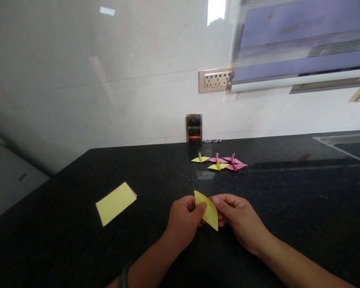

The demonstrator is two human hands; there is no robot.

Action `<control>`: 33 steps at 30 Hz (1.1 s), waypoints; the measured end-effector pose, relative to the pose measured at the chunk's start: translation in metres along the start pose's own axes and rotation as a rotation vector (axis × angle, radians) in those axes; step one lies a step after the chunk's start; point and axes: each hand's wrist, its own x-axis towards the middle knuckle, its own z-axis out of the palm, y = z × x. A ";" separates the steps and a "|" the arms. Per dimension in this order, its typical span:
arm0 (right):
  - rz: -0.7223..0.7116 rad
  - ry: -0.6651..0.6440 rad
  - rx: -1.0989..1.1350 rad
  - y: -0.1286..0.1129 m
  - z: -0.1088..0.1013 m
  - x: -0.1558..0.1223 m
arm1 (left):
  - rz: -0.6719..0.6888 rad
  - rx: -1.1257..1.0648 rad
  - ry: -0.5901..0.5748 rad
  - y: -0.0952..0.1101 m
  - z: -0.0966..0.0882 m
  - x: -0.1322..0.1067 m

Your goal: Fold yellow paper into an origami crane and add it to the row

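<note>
Both hands hold a folded yellow paper point(208, 210) just above the black counter point(78, 248). My left hand point(183, 220) pinches its left side with thumb and fingers closed. My right hand point(238, 220) pinches its right edge, fingers curled. The paper is a pointed, kite-like shape, tilted, with one tip up and one tip down.
A small stack of yellow paper sheets point(115, 203) with a pink one beneath lies to the left. Several folded yellow and pink paper cranes point(219, 162) sit farther back. A dark box point(194, 129) stands against the white wall, below a socket strip point(215, 80). A sink edge point(345, 146) is at right.
</note>
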 end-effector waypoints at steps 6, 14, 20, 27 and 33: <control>0.105 -0.042 0.169 0.000 0.003 -0.002 | 0.004 -0.047 -0.005 -0.001 0.002 -0.001; 0.093 -0.041 0.121 0.002 0.009 -0.003 | 0.040 -0.107 -0.007 -0.001 0.005 -0.002; 0.050 -0.019 0.026 0.005 0.007 0.000 | 0.000 -0.086 -0.014 0.002 0.003 -0.003; 0.059 -0.007 -0.105 0.001 0.002 -0.001 | -0.021 -0.120 -0.080 0.007 0.001 -0.003; 0.076 -0.042 -0.125 0.002 -0.001 -0.001 | -0.030 -0.180 -0.100 0.008 -0.003 -0.004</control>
